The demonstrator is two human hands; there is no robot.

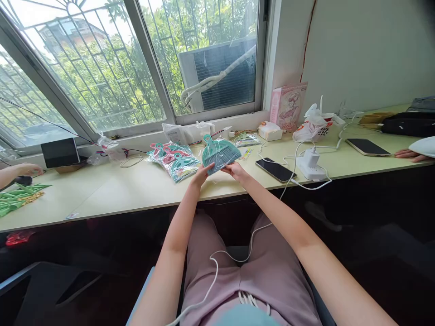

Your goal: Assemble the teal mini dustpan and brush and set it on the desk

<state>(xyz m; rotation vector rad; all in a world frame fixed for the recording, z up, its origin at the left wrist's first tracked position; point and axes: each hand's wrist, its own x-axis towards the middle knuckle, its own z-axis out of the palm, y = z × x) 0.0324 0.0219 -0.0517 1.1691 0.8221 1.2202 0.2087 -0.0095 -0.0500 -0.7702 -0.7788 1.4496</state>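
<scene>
A small teal brush-and-dustpan set [219, 154] is held up over the pale green desk [136, 190]. My left hand [201, 174] pinches its lower left edge and my right hand [237, 170] pinches its lower right edge, both closed on it. A thin clear plastic bag [220, 176] hangs around or beneath it. Just to the left lies a pile of bagged teal and pink sets [175, 160] on the desk.
A black phone [276, 170] and a white charger block [311, 165] with cables lie to the right, a second phone [368, 146] further right. Another person's hand [409, 155] rests at far right; another's hand [23, 171] at far left over green pieces [16, 199]. A pink box [288, 106] stands by the window.
</scene>
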